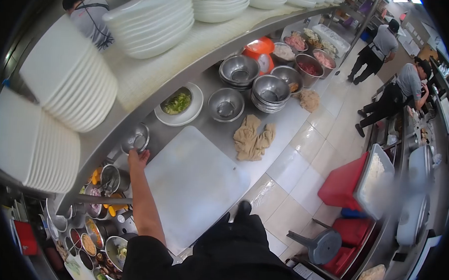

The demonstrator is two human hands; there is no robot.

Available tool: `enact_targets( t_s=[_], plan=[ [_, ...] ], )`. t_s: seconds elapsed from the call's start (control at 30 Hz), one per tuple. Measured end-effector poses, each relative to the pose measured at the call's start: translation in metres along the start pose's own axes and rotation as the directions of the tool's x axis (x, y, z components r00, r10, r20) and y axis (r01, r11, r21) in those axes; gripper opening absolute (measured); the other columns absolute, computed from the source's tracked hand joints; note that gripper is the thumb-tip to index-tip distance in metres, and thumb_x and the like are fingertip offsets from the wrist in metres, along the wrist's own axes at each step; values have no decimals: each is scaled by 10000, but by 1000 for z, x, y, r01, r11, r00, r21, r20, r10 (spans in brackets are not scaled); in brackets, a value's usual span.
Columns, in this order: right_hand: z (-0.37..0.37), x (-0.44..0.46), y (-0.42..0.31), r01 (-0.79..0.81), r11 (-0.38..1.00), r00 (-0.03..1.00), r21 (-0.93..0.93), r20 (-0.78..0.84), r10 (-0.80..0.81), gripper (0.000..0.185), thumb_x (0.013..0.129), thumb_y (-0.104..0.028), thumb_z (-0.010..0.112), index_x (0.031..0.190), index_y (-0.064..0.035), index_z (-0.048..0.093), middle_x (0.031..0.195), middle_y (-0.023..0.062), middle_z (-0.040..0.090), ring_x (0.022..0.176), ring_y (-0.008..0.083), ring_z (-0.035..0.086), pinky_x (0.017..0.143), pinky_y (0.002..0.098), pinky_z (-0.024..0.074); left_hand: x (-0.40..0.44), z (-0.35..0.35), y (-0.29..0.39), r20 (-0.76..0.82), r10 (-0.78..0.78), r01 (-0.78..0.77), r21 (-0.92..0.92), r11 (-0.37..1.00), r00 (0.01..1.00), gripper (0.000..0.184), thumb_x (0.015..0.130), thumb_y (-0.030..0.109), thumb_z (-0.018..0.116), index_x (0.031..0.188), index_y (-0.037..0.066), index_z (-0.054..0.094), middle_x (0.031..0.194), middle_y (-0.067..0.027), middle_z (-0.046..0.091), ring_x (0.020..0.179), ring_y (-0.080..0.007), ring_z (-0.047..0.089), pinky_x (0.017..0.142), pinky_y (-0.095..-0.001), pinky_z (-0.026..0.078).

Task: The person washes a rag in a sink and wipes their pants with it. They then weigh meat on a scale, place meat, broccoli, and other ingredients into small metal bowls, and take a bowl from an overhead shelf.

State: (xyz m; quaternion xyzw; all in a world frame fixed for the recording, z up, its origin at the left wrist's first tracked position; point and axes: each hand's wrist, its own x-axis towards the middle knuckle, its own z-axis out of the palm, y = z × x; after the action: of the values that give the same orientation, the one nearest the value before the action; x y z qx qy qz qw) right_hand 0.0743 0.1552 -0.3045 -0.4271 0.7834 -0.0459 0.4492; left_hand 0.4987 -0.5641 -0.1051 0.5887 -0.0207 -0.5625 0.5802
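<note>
"What takes up most of my feed?"

"From my seat, I get the shelf sweeping across the upper left, loaded with stacked white dishes. Below it I see the steel counter, with the white board lying flat in front of the person."

"And the mid-sized things?"

"Past the board I have a crumpled tan cloth, near its far edge. A white plate carries a metal bowl of chopped greens. Just beyond sit a lone metal bowl and two stacks of metal bowls."

"Where's the small metal bowl?"

"Under the shelf's edge, left of the board and nearer me than the plate."

"How's the left hand?"

"I see that arm reaching out past the board's left side, fingers touching the small bowl's near rim. I can't tell whether they've closed on it."

"The right hand?"

"Out of my view, so I can't tell its state."
</note>
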Motion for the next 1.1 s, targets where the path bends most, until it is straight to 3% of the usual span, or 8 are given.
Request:
enact_targets(
  t_s=[0.03, 0.1, 0.17, 0.23, 0.47, 0.7, 0.9, 1.1],
  plan=[
    [-8, 2, 1, 199, 885, 971, 420, -205, -121, 142, 779, -199, 589, 850, -77, 603, 786, 108, 631, 811, 248, 632, 701, 423, 476, 6, 1, -1, 14, 47, -48, 45, 998, 999, 399, 790, 189, 542, 1069, -77, 436, 918, -190, 515, 776, -319, 590, 670, -392, 520],
    [82, 103, 136, 299, 950, 949, -85, -81, -306, 177, 781, -239, 593, 857, -82, 621, 780, 87, 637, 768, 236, 626, 656, 382, 482, -13, 21, -5, -26, 151, -149, 70, 986, 988, 334, 786, 156, 524, 1021, -74, 466, 864, -191, 535, 722, -314, 597, 615, -383, 518],
    [-50, 127, 5, -522, 599, 841, 607, 250, 480, 209, 785, -237, 586, 899, -65, 622, 806, 86, 628, 724, 226, 613, 615, 367, 481, -37, 27, -19, -74, 242, -232, 124, 965, 967, 273, 782, 123, 506, 972, -72, 496, 811, -192, 554, 669, -310, 605, 560, -375, 515],
    [-116, 160, -42, -521, 372, 816, 768, 320, 482, 244, 790, -234, 578, 941, -49, 623, 832, 84, 619, 680, 215, 600, 575, 351, 480, -65, 48, -33, 38, 308, -309, 217, 926, 951, 251, 770, 114, 511, 929, -79, 508, 751, -191, 554, 553, -284, 582, 451, -361, 479],
    [-254, 285, -146, 55, 862, 919, 503, -364, 154, 241, 805, -228, 584, 795, 9, 621, 726, 86, 617, 643, 181, 599, 588, 301, 463, -153, 107, -73, -29, 265, -240, 336, 911, 964, 230, 773, 114, 525, 895, -81, 524, 689, -147, 558, 431, -215, 508, 394, -313, 448],
    [-399, 271, -351, 595, 679, 756, 431, -586, -290, 167, 800, -149, 631, 740, -5, 572, 619, 49, 508, 572, 122, 461, 522, 255, 390, -189, 48, -72, 25, 256, -222, 585, 780, 966, 319, 781, 165, 576, 988, -74, 532, 729, -126, 565, 465, -180, 513, 376, -278, 443],
    [-429, 310, -495, 536, 742, 841, 403, -334, -426, 336, 799, -266, 640, 961, 18, 565, 742, 111, 601, 658, 170, 575, 600, 292, 451, -173, 41, -39, -152, 132, 76, 886, 458, 980, 608, 750, 482, 624, 1067, -33, 558, 855, -128, 619, 650, -218, 596, 495, -303, 468],
    [-363, 385, -536, 540, 749, 800, 384, -509, -317, 340, 801, -253, 599, 959, 45, 552, 700, 161, 594, 662, 290, 585, 626, 364, 447, -15, 32, 44, 77, 232, -223, 667, 711, 970, 520, 827, 427, 536, 1132, 6, 516, 996, -119, 590, 865, -246, 593, 681, -364, 477]
  ],
)
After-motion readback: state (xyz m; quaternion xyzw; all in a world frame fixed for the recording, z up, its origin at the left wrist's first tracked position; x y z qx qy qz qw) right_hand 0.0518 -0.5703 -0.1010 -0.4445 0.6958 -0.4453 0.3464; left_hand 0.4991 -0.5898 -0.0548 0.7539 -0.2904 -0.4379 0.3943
